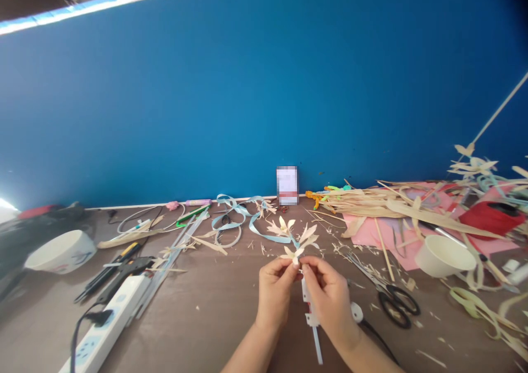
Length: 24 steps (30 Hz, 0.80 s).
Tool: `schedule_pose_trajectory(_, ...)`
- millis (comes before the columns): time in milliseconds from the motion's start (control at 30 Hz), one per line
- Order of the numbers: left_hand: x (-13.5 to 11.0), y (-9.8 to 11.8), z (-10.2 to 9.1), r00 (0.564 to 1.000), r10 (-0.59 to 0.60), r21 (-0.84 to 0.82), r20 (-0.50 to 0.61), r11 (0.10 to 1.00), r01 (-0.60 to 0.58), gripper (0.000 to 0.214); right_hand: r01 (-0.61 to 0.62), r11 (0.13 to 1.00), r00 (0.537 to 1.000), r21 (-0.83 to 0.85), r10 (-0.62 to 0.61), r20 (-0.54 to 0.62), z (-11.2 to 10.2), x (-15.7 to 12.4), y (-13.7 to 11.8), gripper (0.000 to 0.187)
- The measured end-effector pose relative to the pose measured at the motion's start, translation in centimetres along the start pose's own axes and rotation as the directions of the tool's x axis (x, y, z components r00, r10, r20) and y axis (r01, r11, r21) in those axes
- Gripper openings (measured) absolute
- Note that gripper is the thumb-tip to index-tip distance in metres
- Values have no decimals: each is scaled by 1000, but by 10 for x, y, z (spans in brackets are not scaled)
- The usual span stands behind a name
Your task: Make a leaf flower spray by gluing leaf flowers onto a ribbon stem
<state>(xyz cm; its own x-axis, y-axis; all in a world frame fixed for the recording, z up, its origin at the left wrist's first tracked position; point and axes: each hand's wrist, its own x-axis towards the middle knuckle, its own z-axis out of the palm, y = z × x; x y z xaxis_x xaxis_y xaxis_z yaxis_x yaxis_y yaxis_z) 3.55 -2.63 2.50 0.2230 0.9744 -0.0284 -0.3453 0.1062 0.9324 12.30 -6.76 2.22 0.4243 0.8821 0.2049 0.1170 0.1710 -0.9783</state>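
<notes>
My left hand (275,291) and my right hand (328,296) meet over the brown table (206,318), both pinched on a small pale straw flower (296,251) with pointed petals. Fingers of both hands are curled tight around its base. Under my right hand lies a white glue gun (310,307) with its cord running to the right. A second straw flower (281,227) lies just beyond on the table.
Black-handled scissors (391,299) lie to the right, a white cup (443,254) and pink paper (388,232) with straw strips further right. Light blue ribbon (239,219) curls in the middle. A white power strip (107,323), black tools and a white bowl (60,251) sit left. A blue wall (247,87) stands behind.
</notes>
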Motion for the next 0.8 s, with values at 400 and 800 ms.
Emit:
schedule_pose_trajectory(400,1,0,2,989,-106,-179,107,976,124,14,-59,982,998,181,61,-2,4,4,-2,14)
schedule_pose_trajectory(800,-1,0,3,989,-96,-93,116,990,107,20,-200,887,980,417,177,94,4,8,3,17)
